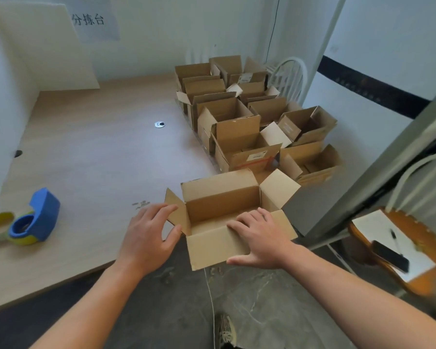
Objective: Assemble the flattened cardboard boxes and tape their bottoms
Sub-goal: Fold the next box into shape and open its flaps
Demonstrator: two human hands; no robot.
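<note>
- Wooden desk (91, 152), head view: finished boxes (239, 132) crowd the far right; tape dispenser (39, 217) sits far left.
- Open box (219, 197): at the near desk edge, between my hands, long axis left-right.
- Left hand (149, 235): spread, just beside the left flap (176, 210).
- Right hand (259, 235): nearer, flat on the near flap (212, 245), fingers straight.

Soft, even daylight — faint shadows, wide-angle bending and blur toward the edges.
</note>
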